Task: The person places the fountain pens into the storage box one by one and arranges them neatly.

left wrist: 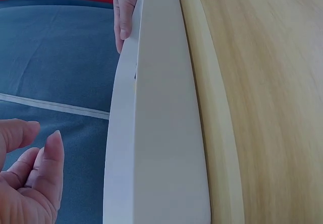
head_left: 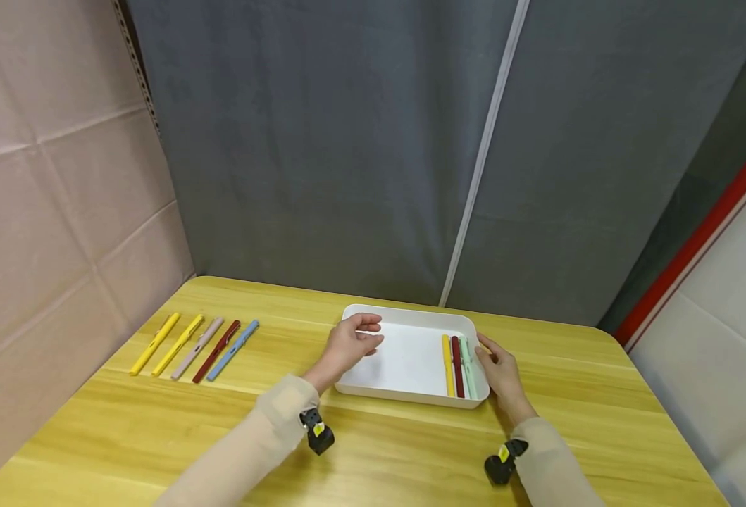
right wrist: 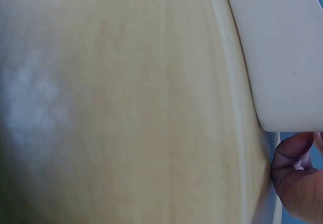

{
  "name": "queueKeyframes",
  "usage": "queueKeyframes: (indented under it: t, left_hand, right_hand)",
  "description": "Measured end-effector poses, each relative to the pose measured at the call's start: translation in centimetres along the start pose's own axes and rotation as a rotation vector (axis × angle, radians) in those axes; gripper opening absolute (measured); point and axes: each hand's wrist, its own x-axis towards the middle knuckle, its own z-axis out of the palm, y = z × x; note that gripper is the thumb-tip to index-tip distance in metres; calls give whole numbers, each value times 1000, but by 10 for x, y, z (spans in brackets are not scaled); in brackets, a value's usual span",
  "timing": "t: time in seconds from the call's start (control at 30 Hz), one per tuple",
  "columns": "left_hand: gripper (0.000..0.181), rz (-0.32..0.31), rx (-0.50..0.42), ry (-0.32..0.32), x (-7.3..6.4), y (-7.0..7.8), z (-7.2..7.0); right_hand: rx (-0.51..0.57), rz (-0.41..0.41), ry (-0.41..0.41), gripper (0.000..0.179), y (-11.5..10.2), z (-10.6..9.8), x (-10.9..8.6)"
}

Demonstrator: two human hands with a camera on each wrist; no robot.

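Note:
A white rectangular tray (head_left: 404, 401) lies on the table with its long side toward me. Inside its right end, a yellow pen (head_left: 449, 366), a dark red pen (head_left: 458, 367) and a mint green pen (head_left: 467, 366) lie side by side. My left hand (head_left: 350, 343) hovers over the tray's left part, fingers loosely bent and nothing between them; the left wrist view shows a gap between thumb and fingertips. With my right hand (head_left: 501, 370) I grip the tray's right end at the rim. The right wrist view shows its curled fingers (right wrist: 298, 168) close against the tray's corner.
Left of the tray, a slanted row on the wooden table (head_left: 385, 458) holds two yellow pens (head_left: 154, 344) (head_left: 178, 345), a pinkish-grey pen (head_left: 197, 349), a dark red pen (head_left: 217, 351) and a blue pen (head_left: 233, 351). A grey curtain (head_left: 334, 155) hangs behind the table.

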Motion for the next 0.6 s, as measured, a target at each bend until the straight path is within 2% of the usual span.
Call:
queueKeyframes:
  t: [0.6]
  left_hand:
    - [37, -12, -34, 72, -2, -6, -24]
  right_hand:
    - [3, -6, 4, 45, 1, 1, 0]
